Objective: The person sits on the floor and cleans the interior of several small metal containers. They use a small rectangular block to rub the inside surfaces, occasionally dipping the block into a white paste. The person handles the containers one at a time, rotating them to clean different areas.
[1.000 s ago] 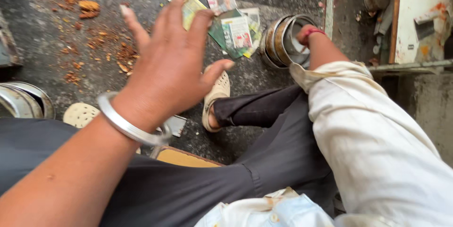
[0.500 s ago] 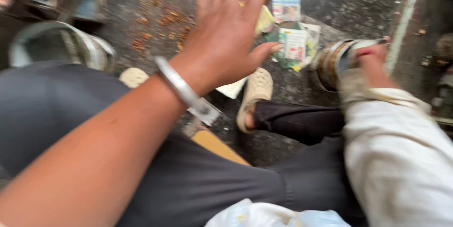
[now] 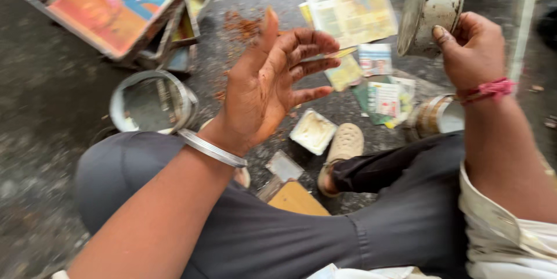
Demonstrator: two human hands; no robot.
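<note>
My left hand [image 3: 272, 82] is raised with its palm up and fingers spread, holding nothing; a metal bangle [image 3: 210, 149] circles the wrist. My right hand [image 3: 473, 50], with a red thread around the wrist, grips a worn round metal tin [image 3: 430, 9] tilted on its side, up at the top right. Below the hands I sit cross-legged in dark trousers, one beige shoe [image 3: 343, 145] showing. A small square container of pale paste [image 3: 313, 131] lies on the ground under my left hand.
On the dark ground lie a round metal bowl [image 3: 152, 102], a wooden box with a colourful picture lid [image 3: 116, 6], scattered paper packets [image 3: 354, 15], another tin [image 3: 436, 115] by my right knee, reddish crumbs [image 3: 243, 24] and a small wooden block [image 3: 296, 198].
My right hand has lifted the metal tin off the ground and brought it up. My left hand turned palm up and curled its fingers. The view swung left and closer.
</note>
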